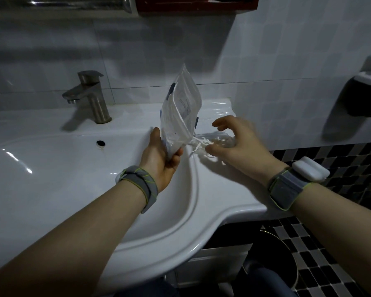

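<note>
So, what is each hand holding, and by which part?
The left hand grips the white pouch at its lower end. The right hand holds nothing, open over the white pieces.

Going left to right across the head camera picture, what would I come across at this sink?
Metal tap → overflow hole → white pouch, gripped by the left hand → right hand over spilled white pieces → dark wall holder.

Print on the bag unreadable — right hand blurred.
</note>
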A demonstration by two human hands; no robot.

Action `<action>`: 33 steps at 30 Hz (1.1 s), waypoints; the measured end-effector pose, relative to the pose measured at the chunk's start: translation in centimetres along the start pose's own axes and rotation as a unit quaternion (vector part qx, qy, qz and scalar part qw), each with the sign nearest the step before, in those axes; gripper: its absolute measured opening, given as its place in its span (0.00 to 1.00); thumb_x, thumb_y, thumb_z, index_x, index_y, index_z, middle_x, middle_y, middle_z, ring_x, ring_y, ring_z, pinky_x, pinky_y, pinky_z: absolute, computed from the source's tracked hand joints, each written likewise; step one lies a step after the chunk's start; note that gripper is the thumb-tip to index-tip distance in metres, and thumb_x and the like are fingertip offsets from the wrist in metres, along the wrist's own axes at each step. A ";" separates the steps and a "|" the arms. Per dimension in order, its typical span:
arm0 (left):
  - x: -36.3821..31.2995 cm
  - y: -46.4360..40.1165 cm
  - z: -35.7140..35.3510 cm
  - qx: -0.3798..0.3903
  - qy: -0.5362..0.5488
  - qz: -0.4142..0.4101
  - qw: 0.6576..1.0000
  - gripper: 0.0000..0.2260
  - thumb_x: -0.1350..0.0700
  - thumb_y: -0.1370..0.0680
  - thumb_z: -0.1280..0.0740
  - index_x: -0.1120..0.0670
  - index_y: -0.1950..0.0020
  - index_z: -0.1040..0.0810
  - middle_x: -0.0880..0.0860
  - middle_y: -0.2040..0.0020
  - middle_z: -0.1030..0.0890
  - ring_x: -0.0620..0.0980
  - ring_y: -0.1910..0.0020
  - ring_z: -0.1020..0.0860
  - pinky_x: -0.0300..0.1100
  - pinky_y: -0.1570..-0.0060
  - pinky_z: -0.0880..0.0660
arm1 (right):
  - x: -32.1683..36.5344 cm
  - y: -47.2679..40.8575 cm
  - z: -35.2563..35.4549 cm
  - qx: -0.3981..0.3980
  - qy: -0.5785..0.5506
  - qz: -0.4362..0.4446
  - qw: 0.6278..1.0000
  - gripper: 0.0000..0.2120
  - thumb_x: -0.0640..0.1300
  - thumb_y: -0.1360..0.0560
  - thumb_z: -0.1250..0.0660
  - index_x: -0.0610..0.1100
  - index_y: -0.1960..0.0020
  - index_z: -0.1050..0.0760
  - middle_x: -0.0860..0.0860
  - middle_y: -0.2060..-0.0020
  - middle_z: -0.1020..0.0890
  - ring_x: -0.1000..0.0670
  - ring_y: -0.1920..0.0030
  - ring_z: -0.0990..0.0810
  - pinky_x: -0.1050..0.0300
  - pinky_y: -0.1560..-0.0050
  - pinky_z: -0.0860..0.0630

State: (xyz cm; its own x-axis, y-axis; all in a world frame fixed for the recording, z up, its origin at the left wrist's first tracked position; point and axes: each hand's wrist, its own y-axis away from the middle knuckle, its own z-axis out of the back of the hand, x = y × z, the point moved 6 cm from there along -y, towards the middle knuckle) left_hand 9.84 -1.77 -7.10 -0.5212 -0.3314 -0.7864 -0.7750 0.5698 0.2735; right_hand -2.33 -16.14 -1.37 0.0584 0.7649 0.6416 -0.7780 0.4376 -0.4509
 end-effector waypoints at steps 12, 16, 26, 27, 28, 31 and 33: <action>0.3 0.2 -0.3 0.006 -0.004 0.017 1.000 0.17 0.40 0.17 0.44 0.50 0.43 0.23 0.59 0.34 0.22 0.42 0.78 0.25 0.31 0.82 0.33 | -1.2 -0.7 0.1 -0.027 -0.012 -0.020 0.999 0.09 0.39 0.26 0.35 0.47 0.47 0.23 0.52 0.49 0.20 0.51 0.46 0.23 0.49 0.43 0.24; 0.3 0.6 -0.7 0.018 0.001 0.027 0.999 0.18 0.40 0.17 0.45 0.51 0.46 0.22 0.59 0.33 0.23 0.42 0.79 0.26 0.30 0.83 0.33 | -1.2 -0.6 0.3 -0.039 -0.007 -0.026 0.999 0.08 0.39 0.25 0.36 0.46 0.47 0.23 0.51 0.50 0.20 0.51 0.47 0.22 0.49 0.43 0.23; 0.4 0.8 -0.9 0.030 -0.011 0.025 0.999 0.17 0.41 0.17 0.45 0.50 0.45 0.23 0.61 0.36 0.21 0.42 0.78 0.27 0.30 0.82 0.32 | -0.9 -0.5 0.3 -0.032 0.012 -0.032 0.999 0.08 0.38 0.27 0.36 0.46 0.50 0.21 0.50 0.52 0.20 0.48 0.55 0.22 0.54 0.49 0.25; 0.4 0.9 -0.9 0.029 -0.012 0.025 0.999 0.17 0.41 0.17 0.45 0.50 0.45 0.23 0.61 0.36 0.20 0.42 0.79 0.27 0.30 0.82 0.33 | -1.0 -0.5 0.4 -0.035 0.013 -0.032 0.999 0.08 0.38 0.27 0.36 0.46 0.51 0.21 0.50 0.52 0.20 0.48 0.56 0.22 0.54 0.49 0.25; 0.4 0.9 -0.9 0.027 -0.013 0.024 0.999 0.17 0.41 0.17 0.45 0.50 0.45 0.23 0.61 0.36 0.20 0.42 0.79 0.27 0.30 0.82 0.33 | -1.0 -0.5 0.4 -0.036 0.012 -0.032 0.999 0.08 0.37 0.27 0.36 0.45 0.51 0.21 0.49 0.52 0.20 0.49 0.56 0.22 0.53 0.49 0.25; 0.2 0.9 -0.8 0.021 -0.012 0.025 0.999 0.17 0.41 0.17 0.46 0.51 0.47 0.23 0.61 0.37 0.20 0.42 0.79 0.27 0.30 0.82 0.33 | -1.0 -0.6 0.4 -0.038 0.010 -0.031 0.999 0.08 0.38 0.26 0.36 0.45 0.51 0.21 0.50 0.52 0.20 0.48 0.55 0.22 0.52 0.47 0.24; -0.1 1.0 -0.7 0.019 -0.007 0.023 1.000 0.18 0.42 0.16 0.46 0.52 0.48 0.23 0.60 0.40 0.19 0.42 0.79 0.27 0.30 0.82 0.33 | -0.9 -0.5 0.3 -0.038 0.015 -0.028 0.999 0.07 0.38 0.26 0.36 0.45 0.51 0.21 0.50 0.53 0.20 0.48 0.55 0.22 0.51 0.48 0.24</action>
State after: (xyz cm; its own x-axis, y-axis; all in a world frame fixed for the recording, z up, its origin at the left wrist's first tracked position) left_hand 8.90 -1.67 -6.38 -0.5502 -0.2942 -0.7815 -0.7362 0.6126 0.2877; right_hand -2.17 -17.25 -1.51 0.1192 0.7513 0.6490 -0.7238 0.5132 -0.4612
